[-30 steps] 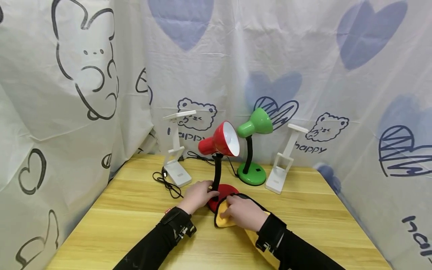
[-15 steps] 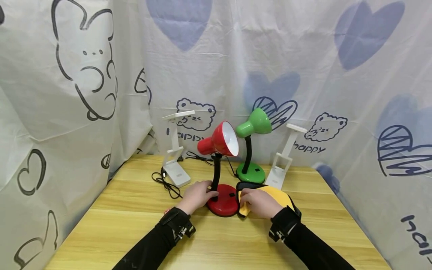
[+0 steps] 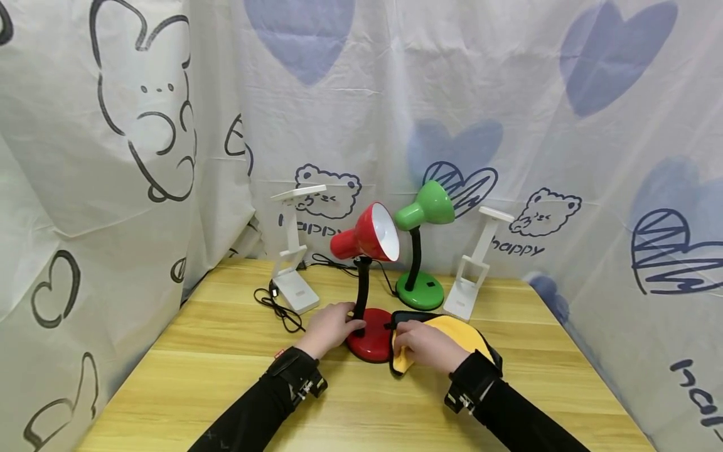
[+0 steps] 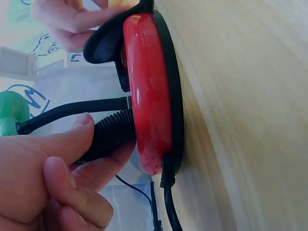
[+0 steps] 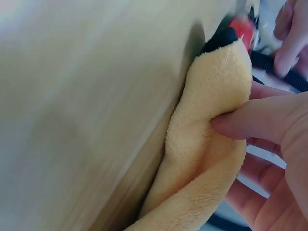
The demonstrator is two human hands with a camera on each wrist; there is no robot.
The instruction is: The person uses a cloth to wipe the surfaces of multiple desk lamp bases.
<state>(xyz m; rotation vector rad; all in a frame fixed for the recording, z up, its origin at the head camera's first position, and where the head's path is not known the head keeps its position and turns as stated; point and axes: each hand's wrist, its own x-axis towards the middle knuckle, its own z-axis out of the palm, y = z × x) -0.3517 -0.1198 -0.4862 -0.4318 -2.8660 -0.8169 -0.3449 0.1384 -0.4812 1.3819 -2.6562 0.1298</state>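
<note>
A red desk lamp (image 3: 373, 342) stands upright at the middle of the table. My left hand (image 3: 327, 329) grips its black ribbed neck (image 4: 110, 134) low down, thumb on one side and fingers on the other. In my right hand (image 3: 429, 345) is a yellow plush cloth with dark trim (image 5: 211, 91), pinched between thumb and fingers. The cloth's dark edge touches the right side of the red base (image 4: 149, 91) in the left wrist view. Part of the cloth trails to the right under the right hand.
Behind stands a green desk lamp (image 3: 420, 292). White folding lamps stand at the left (image 3: 296, 292) and the right (image 3: 463, 298). A black cable (image 3: 279, 307) lies coiled by the left white lamp. A printed curtain (image 3: 367, 125) hangs behind the wooden table (image 3: 226, 351).
My right hand has drawn the cloth off the front of the red base to the right, then brought it back slightly left against the base's edge. The left hand has stayed on the neck.
</note>
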